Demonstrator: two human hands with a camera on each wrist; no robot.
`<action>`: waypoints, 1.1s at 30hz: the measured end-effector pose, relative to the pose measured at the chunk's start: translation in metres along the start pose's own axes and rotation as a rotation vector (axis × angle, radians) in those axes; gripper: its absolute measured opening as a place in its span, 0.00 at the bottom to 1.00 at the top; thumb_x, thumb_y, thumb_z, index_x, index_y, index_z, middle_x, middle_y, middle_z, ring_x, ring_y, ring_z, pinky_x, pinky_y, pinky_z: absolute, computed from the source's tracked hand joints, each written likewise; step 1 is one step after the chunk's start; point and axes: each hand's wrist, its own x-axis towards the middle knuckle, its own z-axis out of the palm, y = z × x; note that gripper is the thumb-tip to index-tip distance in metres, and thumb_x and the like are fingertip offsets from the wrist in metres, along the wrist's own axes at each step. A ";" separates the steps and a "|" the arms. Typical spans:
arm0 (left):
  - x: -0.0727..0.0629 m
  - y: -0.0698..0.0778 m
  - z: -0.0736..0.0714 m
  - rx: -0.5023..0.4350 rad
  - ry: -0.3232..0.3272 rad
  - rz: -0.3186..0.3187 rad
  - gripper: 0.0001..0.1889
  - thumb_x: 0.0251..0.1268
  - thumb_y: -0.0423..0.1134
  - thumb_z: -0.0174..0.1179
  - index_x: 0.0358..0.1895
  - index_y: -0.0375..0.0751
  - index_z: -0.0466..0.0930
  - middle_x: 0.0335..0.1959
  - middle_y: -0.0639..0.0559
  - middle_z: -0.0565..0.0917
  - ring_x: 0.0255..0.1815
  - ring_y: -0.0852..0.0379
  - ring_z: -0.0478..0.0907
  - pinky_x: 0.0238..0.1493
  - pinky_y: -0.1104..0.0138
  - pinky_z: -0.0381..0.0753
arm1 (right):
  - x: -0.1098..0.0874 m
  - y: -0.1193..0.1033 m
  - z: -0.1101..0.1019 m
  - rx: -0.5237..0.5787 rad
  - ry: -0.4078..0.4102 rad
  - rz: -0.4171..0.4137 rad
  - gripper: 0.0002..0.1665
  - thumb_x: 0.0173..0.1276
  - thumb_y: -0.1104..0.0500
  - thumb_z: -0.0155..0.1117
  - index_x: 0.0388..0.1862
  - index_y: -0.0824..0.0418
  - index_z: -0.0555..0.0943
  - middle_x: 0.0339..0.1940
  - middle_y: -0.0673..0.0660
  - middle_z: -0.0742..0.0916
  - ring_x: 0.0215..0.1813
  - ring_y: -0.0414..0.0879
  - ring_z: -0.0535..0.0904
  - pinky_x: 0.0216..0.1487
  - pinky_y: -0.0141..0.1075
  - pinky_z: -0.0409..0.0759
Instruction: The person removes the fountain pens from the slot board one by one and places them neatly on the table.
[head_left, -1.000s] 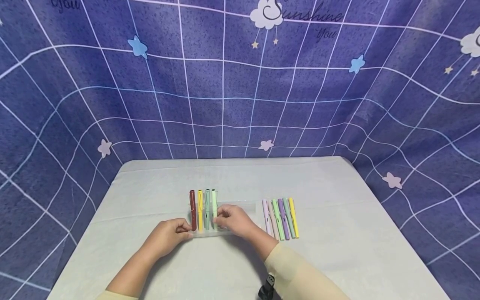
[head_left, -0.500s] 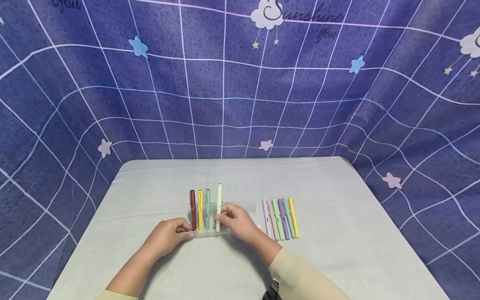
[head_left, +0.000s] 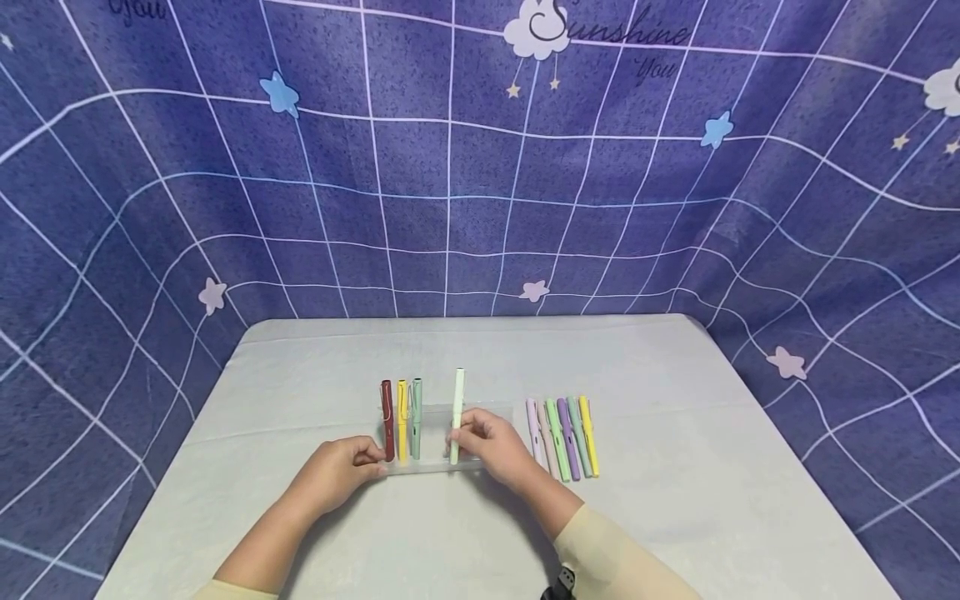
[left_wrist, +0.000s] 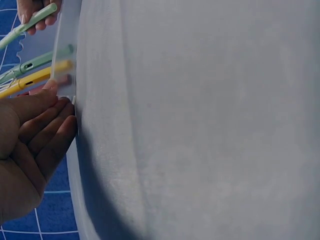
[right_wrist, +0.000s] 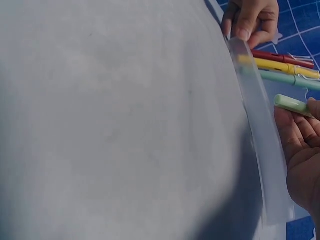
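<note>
Pinching a pale-green pen [head_left: 458,398]
Right hand [head_left: 493,448] fingers clamp it; left of them, left hand [head_left: 339,473] fingers grip a clear tray [right_wrist: 267,150].

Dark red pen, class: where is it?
Head view: the dark red pen is at the left end of the clear tray, between the left hand and yellow pen.

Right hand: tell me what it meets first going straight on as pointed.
Past the pale pen it pinches, the right hand would likely meet the teal pen in the clear tray; depth is unclear.
</note>
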 end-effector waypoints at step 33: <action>0.000 0.001 -0.001 -0.004 -0.004 -0.007 0.05 0.57 0.41 0.71 0.33 0.54 0.83 0.29 0.66 0.87 0.33 0.67 0.80 0.44 0.61 0.78 | -0.033 -0.018 -0.050 -0.051 0.077 0.051 0.13 0.70 0.60 0.64 0.48 0.68 0.80 0.44 0.67 0.87 0.47 0.54 0.83 0.51 0.46 0.82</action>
